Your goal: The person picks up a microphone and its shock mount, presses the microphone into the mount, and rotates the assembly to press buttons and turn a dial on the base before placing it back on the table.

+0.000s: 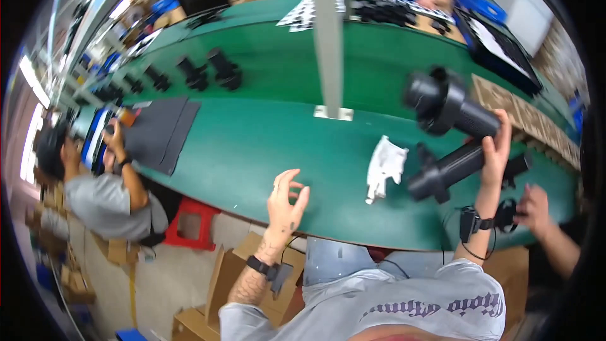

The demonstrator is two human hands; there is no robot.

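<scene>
My right hand (pixel 498 148) is closed around the narrow end of a black tube-shaped part with a wide flanged head (pixel 451 104), tilted up over the right side of the green table. A second, similar black part (pixel 445 170) lies just below it, its near end by my fingers; whether I grip that one too is hard to see. Over the table's front edge, my left hand (pixel 287 202) is held with fingers curved and apart, nothing in it. Between the two hands lies a crumpled white glove-like cloth (pixel 386 167).
Several black parts (pixel 224 69) stand along the far left of the green table (pixel 271 139). A grey post (pixel 328 44) rises at its back. Cardboard dividers (pixel 524 117) lie at right, near another person's hand (pixel 535 211). Other people sit at left and across, by a red stool (pixel 192 224).
</scene>
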